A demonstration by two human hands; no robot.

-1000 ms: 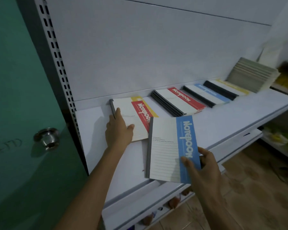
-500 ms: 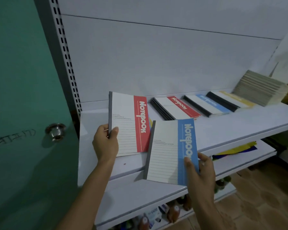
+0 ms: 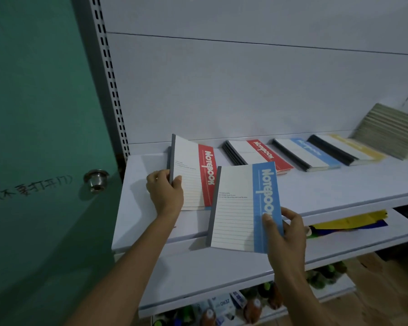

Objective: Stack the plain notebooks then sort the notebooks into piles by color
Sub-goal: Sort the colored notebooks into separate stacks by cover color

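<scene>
While my left hand grips the red notebook by its spine over the shelf, my right hand pinches the blue notebook at one corner; so slight a hold may let it slip short of the blue pile.

Dim, cool light from above. My left hand throws soft shadow leftward on shelf. Faint sheen on green door. Stack of plain notebooks at right edge smeared. Slotted post leans from wide lens. Bottles below blurry.
</scene>
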